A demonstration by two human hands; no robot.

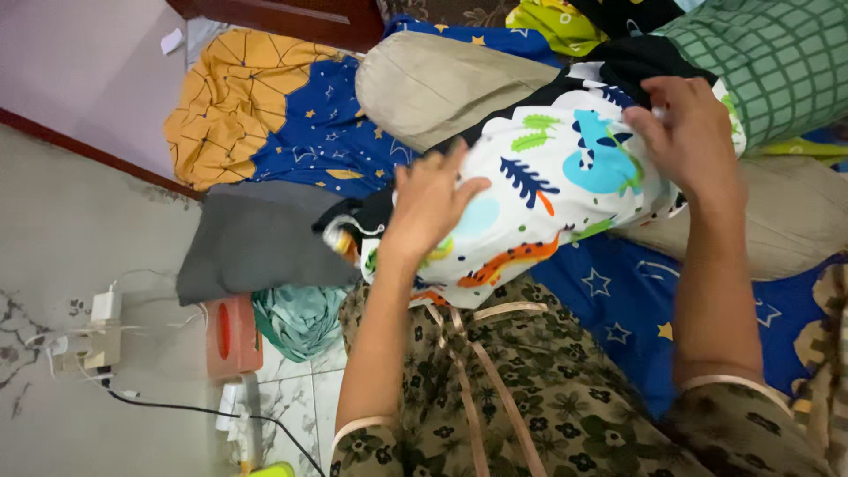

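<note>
I'm watching both hands working the white dinosaur-print fabric cover (565, 190): left hand (430, 201) pressing flat with spread fingers, right hand (685, 132) pinching its far edge; the bundle's looking half done.

Pale marbled tile floor (62, 238) beside a pinkish wall (97, 71).

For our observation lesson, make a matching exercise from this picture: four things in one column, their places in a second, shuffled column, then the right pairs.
Things:
1. dinosaur-print cloth
2. grey cloth
3. charger
4. green checked pillow

Places:
A. on the floor, far left, with cables
B. top right corner
C. under both hands, left hand and right hand
D. at the bed's edge, left of the left hand

Pairs: 1-C, 2-D, 3-A, 4-B
</note>
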